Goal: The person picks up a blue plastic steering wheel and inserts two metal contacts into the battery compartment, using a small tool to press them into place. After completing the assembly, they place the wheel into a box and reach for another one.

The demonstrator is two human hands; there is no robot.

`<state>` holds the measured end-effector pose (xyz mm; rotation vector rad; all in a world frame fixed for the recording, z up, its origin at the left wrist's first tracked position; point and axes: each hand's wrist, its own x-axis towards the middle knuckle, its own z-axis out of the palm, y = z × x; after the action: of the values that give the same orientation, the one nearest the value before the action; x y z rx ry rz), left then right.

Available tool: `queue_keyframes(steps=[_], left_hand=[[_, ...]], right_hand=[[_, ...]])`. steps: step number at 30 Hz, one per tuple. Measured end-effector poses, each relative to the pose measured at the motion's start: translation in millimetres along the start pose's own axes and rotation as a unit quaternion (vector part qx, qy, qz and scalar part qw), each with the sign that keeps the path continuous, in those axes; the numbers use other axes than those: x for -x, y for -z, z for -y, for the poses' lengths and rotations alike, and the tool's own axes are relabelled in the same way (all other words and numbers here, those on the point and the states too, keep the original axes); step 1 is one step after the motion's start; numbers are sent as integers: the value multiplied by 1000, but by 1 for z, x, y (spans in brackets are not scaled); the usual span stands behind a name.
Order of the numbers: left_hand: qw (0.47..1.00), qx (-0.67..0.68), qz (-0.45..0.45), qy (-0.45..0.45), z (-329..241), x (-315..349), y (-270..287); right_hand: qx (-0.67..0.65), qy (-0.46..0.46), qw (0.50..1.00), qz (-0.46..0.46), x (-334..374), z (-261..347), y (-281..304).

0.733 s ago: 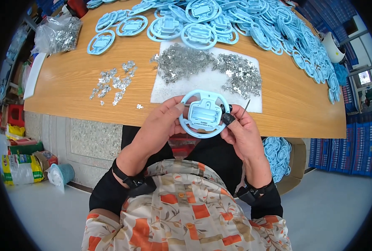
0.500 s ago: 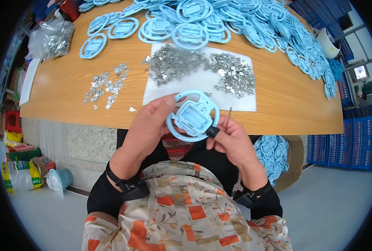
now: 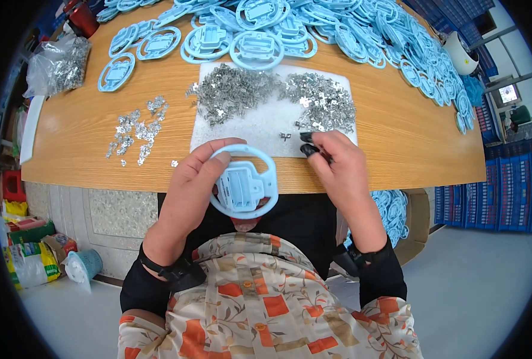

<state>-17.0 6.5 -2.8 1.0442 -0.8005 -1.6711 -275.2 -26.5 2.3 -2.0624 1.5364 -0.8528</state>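
Note:
My left hand (image 3: 193, 185) grips the left rim of a light-blue plastic ring-shaped part (image 3: 242, 180), which resembles a toy steering wheel with a raised boxy centre. The part is tilted above the table's front edge. Reaching over the front right of a white foam mat (image 3: 218, 140), my right hand (image 3: 341, 164) has black-covered tips on its thumb and forefinger, slightly apart. Its other fingers curl inward around something dark that I cannot make out. A small metal clip (image 3: 285, 137) lies on the mat just left of those fingertips.
Two heaps of small metal clips (image 3: 233, 93) cover the mat's back. Loose clips (image 3: 137, 131) lie to its left, by a plastic bag (image 3: 65, 66) of metal pieces. Blue parts (image 3: 257, 49) pile along the table's far side; a cardboard box (image 3: 418, 221) at lower right holds more.
My right hand has left the blue part and moved up over the mat. My left hand has brought the part slightly left and down, turning it. The thin metal tool no longer shows clearly.

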Motion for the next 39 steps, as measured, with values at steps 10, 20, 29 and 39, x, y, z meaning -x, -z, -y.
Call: queue_keyframes(steps=[10, 20, 29, 39], left_hand=[[990, -132, 56, 15, -1, -2, -4], [967, -235, 77, -54, 5, -24, -31], [886, -407, 169, -143, -20, -11, -29], [952, -292, 84, -30, -6, -25, -5]], right_hand=[[108, 94, 989, -27, -24, -5, -30], [-418, -214, 879, 82, 5, 19, -15], [-212, -86, 946, 231, -9, 39, 34], [-392, -131, 909, 55, 6, 22, 2]])
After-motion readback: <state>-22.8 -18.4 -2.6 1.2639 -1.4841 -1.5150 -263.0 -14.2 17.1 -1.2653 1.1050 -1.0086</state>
